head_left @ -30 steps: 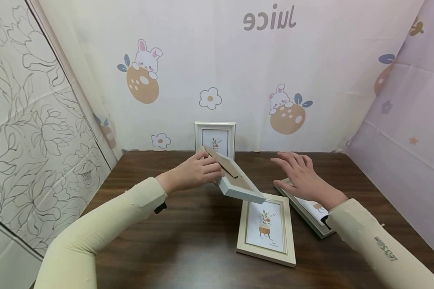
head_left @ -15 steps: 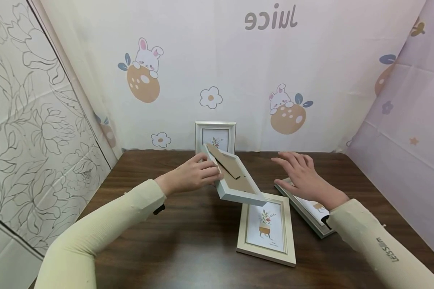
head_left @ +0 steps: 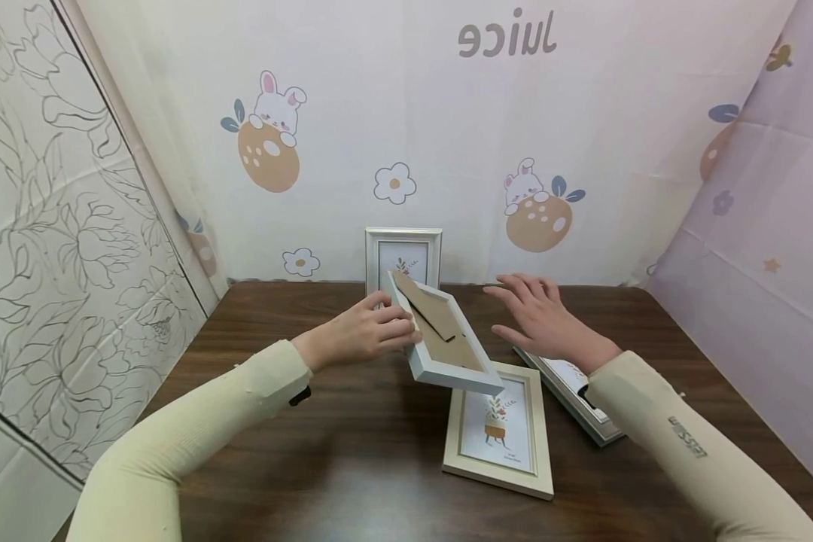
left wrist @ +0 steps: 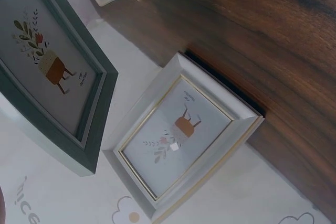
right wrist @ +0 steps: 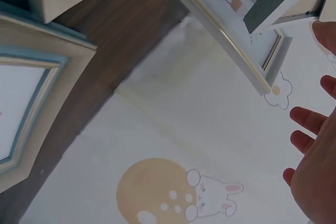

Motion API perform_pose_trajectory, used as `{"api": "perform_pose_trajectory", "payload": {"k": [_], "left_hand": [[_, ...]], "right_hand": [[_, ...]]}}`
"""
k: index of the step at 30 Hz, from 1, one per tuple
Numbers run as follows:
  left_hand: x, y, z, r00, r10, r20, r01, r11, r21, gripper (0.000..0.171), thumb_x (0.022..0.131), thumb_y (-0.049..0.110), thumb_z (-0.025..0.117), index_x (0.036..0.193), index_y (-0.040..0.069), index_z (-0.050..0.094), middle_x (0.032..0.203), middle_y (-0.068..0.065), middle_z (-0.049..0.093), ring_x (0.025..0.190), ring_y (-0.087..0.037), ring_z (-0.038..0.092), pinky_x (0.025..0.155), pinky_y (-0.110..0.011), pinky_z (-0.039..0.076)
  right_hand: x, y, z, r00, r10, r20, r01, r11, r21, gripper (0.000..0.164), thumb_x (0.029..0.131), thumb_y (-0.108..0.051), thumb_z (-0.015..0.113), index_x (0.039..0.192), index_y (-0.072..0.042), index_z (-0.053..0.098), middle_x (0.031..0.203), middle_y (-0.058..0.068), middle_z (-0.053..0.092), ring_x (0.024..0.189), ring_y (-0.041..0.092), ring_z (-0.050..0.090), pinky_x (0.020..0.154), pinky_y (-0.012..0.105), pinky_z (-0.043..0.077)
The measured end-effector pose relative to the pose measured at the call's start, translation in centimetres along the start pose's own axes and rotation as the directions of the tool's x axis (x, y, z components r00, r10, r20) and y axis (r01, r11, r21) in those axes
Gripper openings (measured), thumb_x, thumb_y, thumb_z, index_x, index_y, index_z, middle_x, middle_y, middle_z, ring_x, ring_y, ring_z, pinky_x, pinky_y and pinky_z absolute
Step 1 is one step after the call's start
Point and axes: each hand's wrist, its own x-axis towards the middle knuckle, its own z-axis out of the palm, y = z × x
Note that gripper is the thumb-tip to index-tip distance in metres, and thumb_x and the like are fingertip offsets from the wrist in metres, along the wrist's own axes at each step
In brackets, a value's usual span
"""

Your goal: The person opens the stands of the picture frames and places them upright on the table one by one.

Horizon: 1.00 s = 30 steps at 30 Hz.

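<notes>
My left hand (head_left: 362, 331) grips the long left edge of a pale blue-green picture frame (head_left: 447, 346), tilted above the table with its brown backing and easel leg facing up. In the left wrist view, the same picture frame's front (left wrist: 50, 114) shows a potted-plant print. My right hand (head_left: 535, 316) is raised with fingers spread, holding nothing, just right of that frame. Below the held frame's lower corner a cream picture frame (head_left: 497, 444) lies face up, partly covered in the head view. A grey picture frame (head_left: 572, 391) lies under my right wrist, partly hidden.
A white picture frame (head_left: 373, 260) stands upright at the table's back edge, seen also in the left wrist view. Behind the dark wooden table (head_left: 278, 452) hangs a printed curtain (head_left: 339, 98); a flower-patterned panel (head_left: 74, 203) borders the left side.
The held picture frame has turned so more of its backing shows, its lower corner shifting slightly right. My right hand has moved left toward it.
</notes>
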Motion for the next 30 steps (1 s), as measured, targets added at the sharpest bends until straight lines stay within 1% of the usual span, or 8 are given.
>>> {"api": "perform_pose_trajectory", "payload": {"k": [5,7,14,19,24,30], "left_hand": [[0.2,0.1,-0.1,1.000,0.005,-0.003,-0.005,1.000,0.005,0.038,0.078,0.014,0.086,0.113,0.012,0.072,0.105,0.000,0.064,0.099,-0.017,0.062,0.084,-0.036,0.046],[0.3,0.2,-0.1,1.000,0.008,-0.012,-0.008,1.000,0.004,0.037,0.078,0.013,0.086,0.113,0.012,0.072,0.105,0.000,0.064,0.098,-0.016,0.062,0.083,-0.036,0.046],[0.4,0.3,0.1,0.999,0.024,-0.036,-0.024,1.000,-0.017,0.034,0.081,0.010,0.082,0.113,0.012,0.071,0.103,0.000,0.063,0.099,-0.017,0.062,0.082,-0.037,0.046],[0.5,0.7,0.1,0.999,0.028,-0.023,-0.029,0.999,-0.020,0.037,0.079,0.012,0.084,0.114,0.012,0.071,0.105,0.000,0.063,0.100,-0.017,0.062,0.084,-0.036,0.046],[0.8,0.9,0.1,0.999,0.039,-0.004,-0.039,0.999,-0.020,0.038,0.081,0.015,0.084,0.116,0.012,0.070,0.107,0.000,0.064,0.103,-0.016,0.063,0.086,-0.036,0.046],[1.2,1.0,-0.1,0.998,0.050,0.025,-0.050,0.999,-0.003,0.035,0.084,0.016,0.081,0.117,0.014,0.071,0.107,0.001,0.064,0.105,-0.015,0.062,0.087,-0.036,0.046]], "right_hand": [[2.2,0.1,0.6,1.000,-0.004,0.014,0.004,1.000,0.012,0.060,0.092,-0.029,0.068,0.141,-0.009,0.040,0.142,0.024,0.039,0.129,0.041,0.033,0.095,0.062,0.021],[3.2,0.1,0.7,1.000,-0.010,0.025,0.010,1.000,0.001,0.059,0.093,-0.029,0.068,0.141,-0.010,0.040,0.142,0.024,0.039,0.130,0.041,0.034,0.095,0.062,0.022],[6.2,-0.4,1.0,0.995,-0.021,0.093,0.024,0.999,-0.028,0.059,0.095,-0.034,0.066,0.144,-0.011,0.041,0.146,0.022,0.039,0.134,0.038,0.032,0.100,0.059,0.022],[7.9,-0.9,1.1,0.991,-0.022,0.134,0.027,0.999,-0.035,0.061,0.096,-0.036,0.065,0.147,-0.012,0.041,0.149,0.020,0.038,0.137,0.037,0.030,0.104,0.059,0.019],[9.0,-1.5,0.8,0.992,-0.064,0.109,0.068,0.997,-0.040,0.059,0.095,-0.036,0.065,0.146,-0.015,0.043,0.147,0.021,0.040,0.135,0.038,0.032,0.103,0.059,0.021],[10.2,-1.8,0.6,0.988,-0.138,0.071,0.142,0.988,-0.061,0.055,0.094,-0.030,0.068,0.145,-0.026,0.049,0.147,0.021,0.042,0.132,0.038,0.035,0.101,0.059,0.023]]}}
